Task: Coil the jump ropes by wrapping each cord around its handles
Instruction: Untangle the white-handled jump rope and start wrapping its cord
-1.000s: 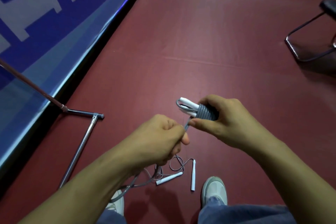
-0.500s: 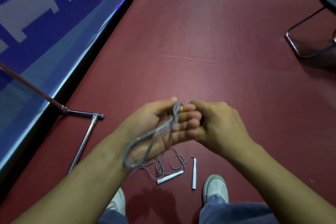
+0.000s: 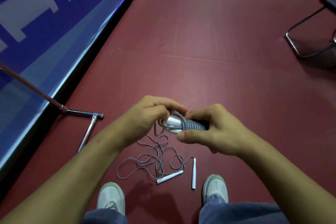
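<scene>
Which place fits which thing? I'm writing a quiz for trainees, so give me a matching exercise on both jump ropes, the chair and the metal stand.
Things: 1 coiled jump rope; 2 loose jump rope; 3 chair; 4 metal stand.
Places: A floor by the shoes; B upper right edge; C gripped by the right hand; D beside the blue banner.
Pairs: 1-C; 2-A; 3-B; 4-D.

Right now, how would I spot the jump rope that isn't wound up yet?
Start at the dark red floor and look ahead of the person's pale shoes. The loose rope lies there, thin grey cord in tangled loops, two white handles apart. The other rope, held by the left hand and right hand, is wound tight.
</scene>
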Motion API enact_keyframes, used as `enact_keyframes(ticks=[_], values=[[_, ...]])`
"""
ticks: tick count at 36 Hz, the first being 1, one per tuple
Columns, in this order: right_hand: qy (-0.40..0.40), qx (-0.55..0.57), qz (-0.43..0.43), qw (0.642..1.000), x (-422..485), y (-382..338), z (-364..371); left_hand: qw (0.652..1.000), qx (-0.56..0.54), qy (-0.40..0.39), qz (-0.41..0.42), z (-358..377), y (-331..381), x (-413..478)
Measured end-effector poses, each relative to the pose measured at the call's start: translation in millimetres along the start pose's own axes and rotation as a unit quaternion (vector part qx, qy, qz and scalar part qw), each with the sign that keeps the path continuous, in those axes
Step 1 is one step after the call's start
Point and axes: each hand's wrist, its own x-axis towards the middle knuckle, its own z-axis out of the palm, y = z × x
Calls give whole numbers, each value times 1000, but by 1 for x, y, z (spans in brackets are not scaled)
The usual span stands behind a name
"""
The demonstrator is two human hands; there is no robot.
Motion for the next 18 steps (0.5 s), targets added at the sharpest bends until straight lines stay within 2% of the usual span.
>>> enact_keyframes(ticks=[4,6,11,18], values=[[-22,91,-7,996,-4,-5,-9,984,-174,-8,-23,4,-7,-4],[-37,116,-14,992,-6,-8,-12,977,-211,-15,-15,4,-8,-3],[-63,122,-26,990,-11,-10,-11,985,-172,-16,12,4,-7,1],[-50,104,-17,993,-12,-6,-7,999,-11,-34,-15,8,-5,5]])
